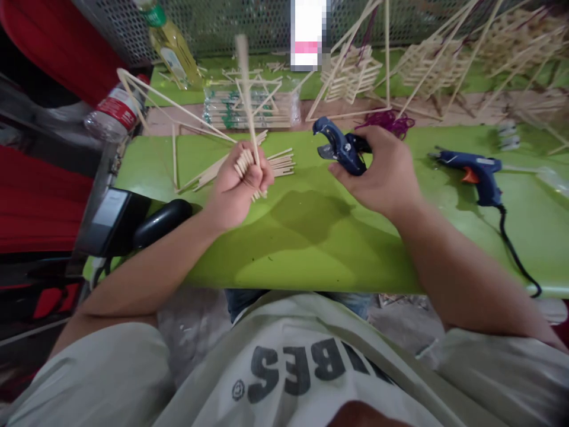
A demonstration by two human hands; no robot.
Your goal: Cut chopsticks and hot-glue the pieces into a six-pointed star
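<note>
My left hand (242,187) is closed round a bundle of short cut wooden sticks (244,161). One long wooden stick (249,107) rises upright from the same grip, its top blurred. My right hand (386,169) holds a dark blue pipe cutter (342,148) by its handles, its hooked jaws apart and pointing left, with nothing between them. Behind my left fist, a spread of loose wooden sticks (281,164) lies on the green table (284,261). The cutter and the bundle are apart, with the table between them.
To the right lies a blue glue gun (475,169) with a black cord. Several wooden stick frames (351,74) and purple string (393,123) stand along the back. A packet of sticks (253,107), an oil-coloured bottle (175,56) and a clear bottle (118,110) are at the back left.
</note>
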